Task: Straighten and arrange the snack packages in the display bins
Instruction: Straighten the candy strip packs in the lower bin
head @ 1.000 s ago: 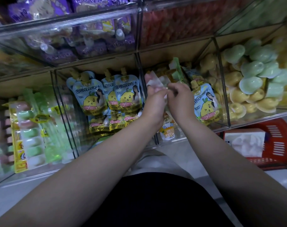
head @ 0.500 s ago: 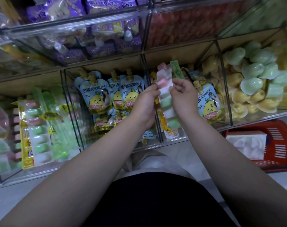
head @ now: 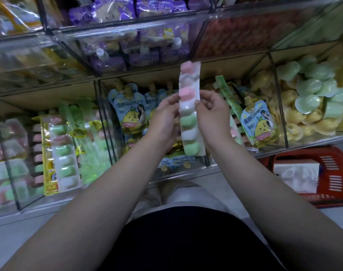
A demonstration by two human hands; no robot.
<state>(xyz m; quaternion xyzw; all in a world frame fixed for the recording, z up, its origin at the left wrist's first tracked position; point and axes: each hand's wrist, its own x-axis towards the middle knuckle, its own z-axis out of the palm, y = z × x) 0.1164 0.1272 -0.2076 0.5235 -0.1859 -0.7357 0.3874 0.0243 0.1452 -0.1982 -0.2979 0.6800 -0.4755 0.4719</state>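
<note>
A long clear plastic strip of pink, white and green jelly cups (head: 189,108) is held upright mid-view, its edges pinched by the left hand (head: 163,122) and right hand (head: 212,114) — both grips closed on it. It is best kept untwisted, then laid parallel to the matching strips (head: 64,159) at 9 o'clock.

Red plastic basket (head: 332,169), white tissue pack (head: 295,176) inside, pale floor (head: 10,241)
</note>
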